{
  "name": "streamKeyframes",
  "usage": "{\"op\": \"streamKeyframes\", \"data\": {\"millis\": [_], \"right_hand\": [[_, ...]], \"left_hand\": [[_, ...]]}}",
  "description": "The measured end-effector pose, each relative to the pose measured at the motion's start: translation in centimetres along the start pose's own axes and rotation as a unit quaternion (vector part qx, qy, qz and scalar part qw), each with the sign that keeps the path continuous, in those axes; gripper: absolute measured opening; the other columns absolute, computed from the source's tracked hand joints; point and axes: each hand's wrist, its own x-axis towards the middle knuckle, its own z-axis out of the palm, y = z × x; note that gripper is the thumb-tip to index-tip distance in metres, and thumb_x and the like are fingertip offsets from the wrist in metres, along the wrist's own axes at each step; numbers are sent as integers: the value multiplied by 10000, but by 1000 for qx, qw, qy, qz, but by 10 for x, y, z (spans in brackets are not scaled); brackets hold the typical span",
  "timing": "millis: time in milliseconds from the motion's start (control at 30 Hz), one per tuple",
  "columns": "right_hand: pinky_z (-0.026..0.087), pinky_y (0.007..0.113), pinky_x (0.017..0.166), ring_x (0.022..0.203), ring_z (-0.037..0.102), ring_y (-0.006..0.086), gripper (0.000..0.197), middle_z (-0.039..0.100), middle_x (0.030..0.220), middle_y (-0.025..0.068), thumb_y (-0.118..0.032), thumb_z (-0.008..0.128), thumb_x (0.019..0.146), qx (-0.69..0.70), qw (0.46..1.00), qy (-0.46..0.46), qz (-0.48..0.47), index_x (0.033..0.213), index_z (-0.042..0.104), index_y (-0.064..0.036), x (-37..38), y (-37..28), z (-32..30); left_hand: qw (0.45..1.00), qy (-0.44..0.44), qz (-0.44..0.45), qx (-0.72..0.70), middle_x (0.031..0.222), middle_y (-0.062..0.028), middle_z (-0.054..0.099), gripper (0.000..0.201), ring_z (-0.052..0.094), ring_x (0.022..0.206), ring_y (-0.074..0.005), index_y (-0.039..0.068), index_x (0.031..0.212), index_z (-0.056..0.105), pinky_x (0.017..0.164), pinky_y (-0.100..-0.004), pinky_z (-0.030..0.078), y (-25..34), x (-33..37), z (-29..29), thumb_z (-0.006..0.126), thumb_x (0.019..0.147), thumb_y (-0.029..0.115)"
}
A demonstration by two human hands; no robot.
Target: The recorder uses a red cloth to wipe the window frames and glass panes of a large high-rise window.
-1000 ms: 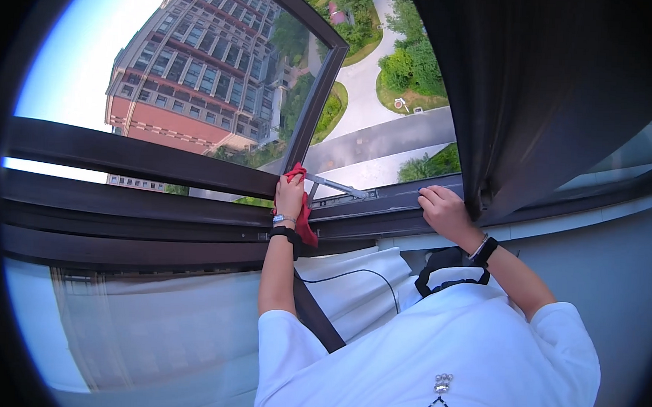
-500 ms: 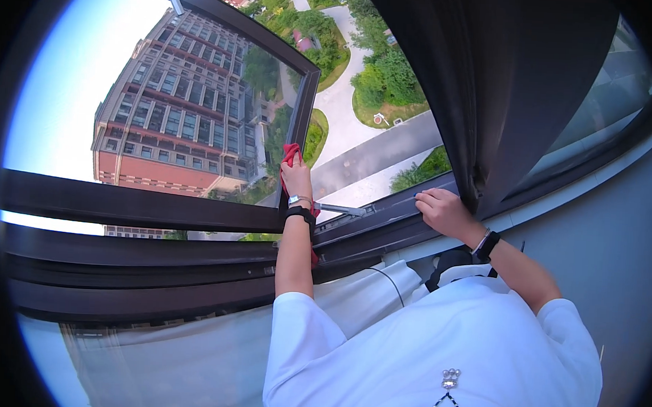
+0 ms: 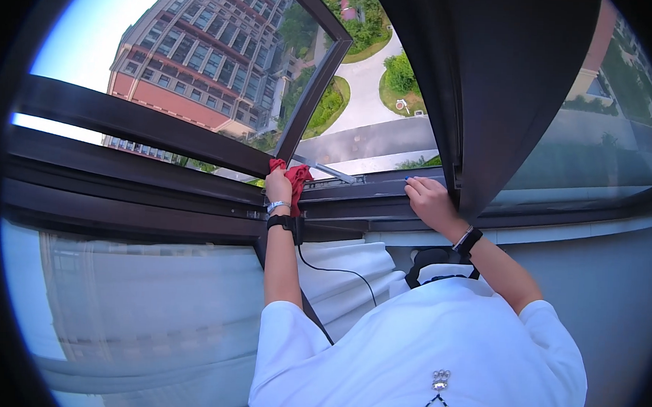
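Note:
At the lower corner of the swung-out window sash [image 3: 305, 101], my left hand [image 3: 278, 187] is closed on a crumpled red cloth [image 3: 298, 179]. Part of the cloth hangs down behind the wrist. My right hand [image 3: 429, 198] rests with bent fingers over the dark window frame [image 3: 385, 188], near the upright post. A small blue spot shows at its fingertips; what it is cannot be made out. Between the hands, a metal stay arm [image 3: 326, 168] joins the sash to the frame.
Beyond the opening lie a road and trees far below. A thick dark post [image 3: 520, 88] rises at the right. White curtain fabric [image 3: 345, 266] hangs below the frame, with a black cable [image 3: 337, 270] running across it from my left wrist strap [image 3: 287, 224].
My left hand has moved with the red cloth down the sash's side edge to its lower corner. My right hand stays on the frame. The view has shifted.

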Motion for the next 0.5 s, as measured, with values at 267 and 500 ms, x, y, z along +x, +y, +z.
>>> {"op": "streamKeyframes", "data": {"millis": [267, 500], "right_hand": [[505, 344, 810, 990, 588, 248, 260, 597, 1079, 109, 58, 554, 739, 224, 973, 38, -43, 986, 591, -14, -18, 2, -31], [502, 349, 761, 922, 589, 263, 318, 586, 1074, 84, 92, 552, 717, 319, 947, -37, 2, 998, 589, -53, -60, -13, -70]], "left_hand": [[980, 102, -57, -158, 976, -218, 644, 330, 625, 933, -345, 33, 1037, 663, 867, -386, 477, 28, -47, -98, 501, 751, 5], [951, 66, 71, -293, 1161, -207, 577, 534, 586, 1036, -326, 57, 1264, 498, 915, -368, 446, 125, -61, -121, 556, 736, 3]]}}
